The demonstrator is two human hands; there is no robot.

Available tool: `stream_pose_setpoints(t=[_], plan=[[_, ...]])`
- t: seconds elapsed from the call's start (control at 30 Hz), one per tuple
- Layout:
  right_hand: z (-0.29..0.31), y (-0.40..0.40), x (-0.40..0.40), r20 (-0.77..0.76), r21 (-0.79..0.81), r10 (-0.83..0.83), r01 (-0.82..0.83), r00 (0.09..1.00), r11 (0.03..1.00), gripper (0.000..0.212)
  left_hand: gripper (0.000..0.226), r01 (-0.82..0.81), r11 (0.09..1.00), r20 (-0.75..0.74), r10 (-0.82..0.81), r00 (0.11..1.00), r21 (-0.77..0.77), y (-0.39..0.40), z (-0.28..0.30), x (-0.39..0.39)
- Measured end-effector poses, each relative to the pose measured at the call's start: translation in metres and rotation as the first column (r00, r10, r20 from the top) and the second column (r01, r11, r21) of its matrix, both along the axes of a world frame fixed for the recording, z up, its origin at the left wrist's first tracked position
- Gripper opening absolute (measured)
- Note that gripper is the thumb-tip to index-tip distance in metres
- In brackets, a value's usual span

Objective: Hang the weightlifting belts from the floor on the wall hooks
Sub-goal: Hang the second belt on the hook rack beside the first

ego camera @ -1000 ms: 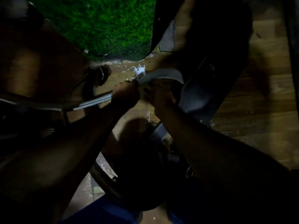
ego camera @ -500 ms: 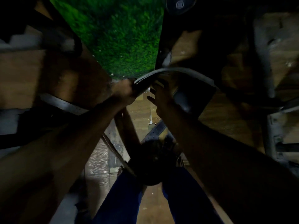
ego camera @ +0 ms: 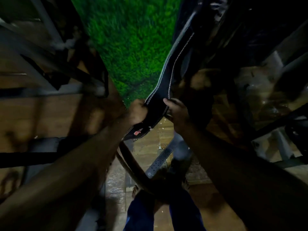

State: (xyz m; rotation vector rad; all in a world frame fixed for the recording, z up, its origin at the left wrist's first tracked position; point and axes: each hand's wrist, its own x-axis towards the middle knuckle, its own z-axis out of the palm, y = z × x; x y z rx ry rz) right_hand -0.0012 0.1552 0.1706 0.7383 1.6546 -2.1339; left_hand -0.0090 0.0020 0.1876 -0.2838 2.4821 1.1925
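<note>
While I hold the black belt (ego camera: 160, 104) raised before the green wall panel (ego camera: 131, 47), my left hand (ego camera: 138, 112) and right hand (ego camera: 177, 112) each grip its lower end. I see no hook, so aiming blind could drop it onto the belts on the floor (ego camera: 158, 162) beneath.

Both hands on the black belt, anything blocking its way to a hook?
Cannot tell. Left hand and right hand both grip the black belt, nothing between them and it. No hook is discernible in the dark, blurred view. The belt's upper run passes into dark gear at upper right.
</note>
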Motion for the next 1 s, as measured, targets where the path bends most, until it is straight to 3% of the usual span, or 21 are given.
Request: stream_pose_setpoints(t=[0.07, 0.2, 0.3, 0.33, 0.43, 0.53, 0.67, 0.77, 0.87, 0.93, 1.0], plan=[[0.040, 0.000, 0.010, -0.011, 0.046, 0.052, -0.051, 0.999, 0.998, 0.008, 0.027, -0.025, 1.000, -0.004, 0.025, 1.000, -0.007, -0.005, 0.040, 0.011], [0.112, -0.001, 0.028, -0.056, -0.029, 0.143, -0.145, 0.988, 0.989, 0.010, 0.022, -0.046, 0.986, 0.034, 0.041, 0.999, 0.161, -0.012, 0.112, 0.026], [0.155, -0.001, 0.033, -0.118, 0.021, 0.155, -0.154, 0.981, 0.988, 0.063, 0.028, -0.016, 0.905, 0.012, 0.012, 1.000, 0.426, -0.012, 0.156, 0.034], [0.166, 0.002, 0.032, -0.148, 0.008, 0.155, -0.155, 0.977, 0.988, 0.063, 0.032, -0.012, 0.897, -0.011, 0.019, 1.000, 0.441, -0.011, 0.170, 0.035], [0.216, 0.010, 0.036, -0.216, 0.010, 0.227, -0.230, 0.950, 0.973, 0.031, 0.036, -0.002, 0.903, -0.074, 0.037, 0.997, 0.430, -0.006, 0.213, 0.044], [0.250, 0.024, 0.041, -0.291, 0.055, 0.251, -0.245, 0.923, 0.968, 0.011, 0.007, -0.048, 0.898, -0.122, 0.113, 0.986, 0.438, 0.010, 0.249, 0.051], [0.292, 0.048, 0.056, -0.352, 0.134, 0.312, -0.283, 0.883, 0.950, 0.011, 0.028, -0.081, 0.872, -0.197, 0.198, 0.960, 0.483, 0.039, 0.293, 0.072], [0.323, 0.061, 0.062, -0.377, 0.191, 0.364, -0.313, 0.852, 0.930, 0.024, 0.038, -0.054, 0.874, -0.259, 0.201, 0.945, 0.482, 0.052, 0.319, 0.091], [0.355, 0.068, 0.066, -0.418, 0.228, 0.419, -0.354, 0.806, 0.907, 0.026, 0.030, -0.030, 0.879, -0.319, 0.204, 0.926, 0.475, 0.063, 0.350, 0.108], [0.376, 0.069, 0.073, -0.435, 0.230, 0.446, -0.383, 0.782, 0.895, 0.044, 0.026, -0.029, 0.877, -0.370, 0.232, 0.900, 0.480, 0.068, 0.371, 0.114], [0.395, 0.068, 0.078, -0.472, 0.211, 0.458, -0.408, 0.753, 0.888, 0.097, 0.024, -0.028, 0.869, -0.421, 0.267, 0.867, 0.494, 0.071, 0.389, 0.121]])
